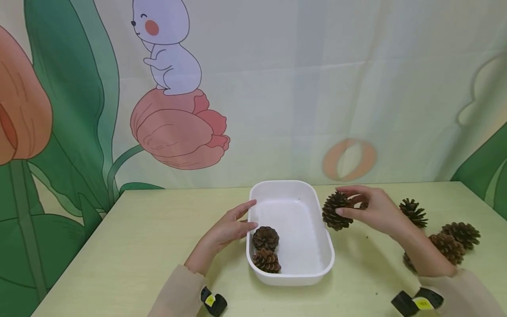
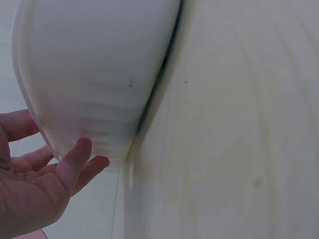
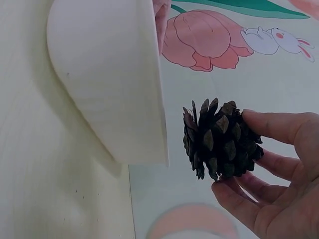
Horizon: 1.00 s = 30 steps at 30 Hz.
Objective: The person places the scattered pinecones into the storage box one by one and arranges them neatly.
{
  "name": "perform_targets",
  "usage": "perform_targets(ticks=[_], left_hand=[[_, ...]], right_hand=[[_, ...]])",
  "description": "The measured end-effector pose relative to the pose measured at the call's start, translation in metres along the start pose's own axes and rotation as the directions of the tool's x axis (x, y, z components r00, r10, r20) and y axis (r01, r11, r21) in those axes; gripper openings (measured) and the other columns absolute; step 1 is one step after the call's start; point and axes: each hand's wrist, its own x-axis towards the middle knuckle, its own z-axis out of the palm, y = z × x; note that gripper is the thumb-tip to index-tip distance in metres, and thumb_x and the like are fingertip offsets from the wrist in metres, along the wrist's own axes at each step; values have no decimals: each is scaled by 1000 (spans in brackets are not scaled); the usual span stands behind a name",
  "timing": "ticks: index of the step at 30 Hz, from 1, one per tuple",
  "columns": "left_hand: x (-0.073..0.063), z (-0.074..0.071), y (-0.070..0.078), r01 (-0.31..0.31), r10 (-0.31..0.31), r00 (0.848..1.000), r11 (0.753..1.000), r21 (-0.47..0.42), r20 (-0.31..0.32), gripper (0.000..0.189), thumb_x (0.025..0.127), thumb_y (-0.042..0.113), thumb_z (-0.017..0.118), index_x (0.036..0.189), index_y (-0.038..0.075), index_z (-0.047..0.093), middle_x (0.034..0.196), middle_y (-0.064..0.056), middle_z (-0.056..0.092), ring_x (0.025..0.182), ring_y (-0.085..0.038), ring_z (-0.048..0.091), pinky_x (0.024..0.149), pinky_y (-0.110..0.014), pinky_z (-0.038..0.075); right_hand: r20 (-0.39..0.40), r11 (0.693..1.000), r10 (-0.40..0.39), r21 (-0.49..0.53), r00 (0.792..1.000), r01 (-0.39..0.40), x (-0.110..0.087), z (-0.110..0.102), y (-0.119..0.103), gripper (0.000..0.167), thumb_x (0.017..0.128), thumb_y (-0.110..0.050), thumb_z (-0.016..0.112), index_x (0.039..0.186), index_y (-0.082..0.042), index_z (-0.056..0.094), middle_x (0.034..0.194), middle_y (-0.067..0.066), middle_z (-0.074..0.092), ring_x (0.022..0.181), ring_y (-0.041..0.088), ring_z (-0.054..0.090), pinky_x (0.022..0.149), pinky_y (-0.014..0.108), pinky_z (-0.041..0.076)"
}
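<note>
A white plastic basin (image 1: 293,275) stands on the table, with two brown pine cones, one (image 1: 266,238) just behind the other (image 1: 267,260), along its left side. My left hand (image 1: 231,224) holds the basin's left rim; in the left wrist view its fingertips (image 2: 82,145) lie against the outer wall. A third pine cone (image 3: 224,139) is pinched between the thumb and fingers of my right hand (image 1: 374,209). That cone is up beside the basin's right rim, outside it, with its scales spread open.
On the right of the pale yellow table (image 1: 130,246), more pine cones lie around my right forearm: one behind it (image 1: 413,213), one farther right (image 1: 461,234) and others partly hidden by the arm. A printed curtain (image 1: 261,110) hangs behind the table's far edge.
</note>
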Motion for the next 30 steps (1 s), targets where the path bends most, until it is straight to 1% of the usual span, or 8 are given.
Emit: perform_targets(ticks=[3,9,14,19,26,30], left_hand=[[0,0,1,-1,1,1000,1000,-3,4,61,86,-4,55,142,8,32,149,-19,18,121,-39,43,94,-42,45],[0,0,2,-9,9,1000,1000,-18,29,61,87,-5,53,142,6,30,149,-19,15,121,-39,43,93,-41,46],[-1,0,2,-6,6,1000,1000,-7,21,61,87,-5,53,142,6,31,149,-20,17,120,-39,44,93,-41,46],[0,1,2,-12,12,1000,1000,-2,20,60,87,-4,53,142,6,31,148,-21,17,119,-39,44,93,-42,46],[-2,-1,0,-24,24,999,1000,-1,24,61,87,-4,54,142,5,30,148,-23,16,121,-41,42,94,-44,45],[0,0,-1,-31,31,999,1000,-8,36,61,87,-4,53,142,5,30,148,-23,17,120,-41,42,93,-43,46]], right_hand=[[-5,1000,-17,19,1000,17,3,2,-4,54,79,-25,71,125,-2,53,117,20,57,97,31,58,69,30,50],[-9,998,-24,52,1000,24,10,6,-12,53,80,-23,71,125,-2,53,117,19,58,101,33,57,69,29,50],[-6,995,-27,99,1000,27,17,12,-16,51,80,-20,71,124,-2,54,115,17,60,99,30,58,71,29,51],[15,990,-43,136,999,40,26,21,-16,50,79,-18,71,124,-3,54,115,15,60,100,29,57,73,29,51],[55,985,-82,156,995,73,33,41,-19,52,79,-18,71,125,-1,52,117,18,56,100,31,57,75,36,53],[61,985,-84,158,995,73,38,48,-18,52,78,-15,72,124,0,53,116,19,57,98,30,58,74,33,54]])
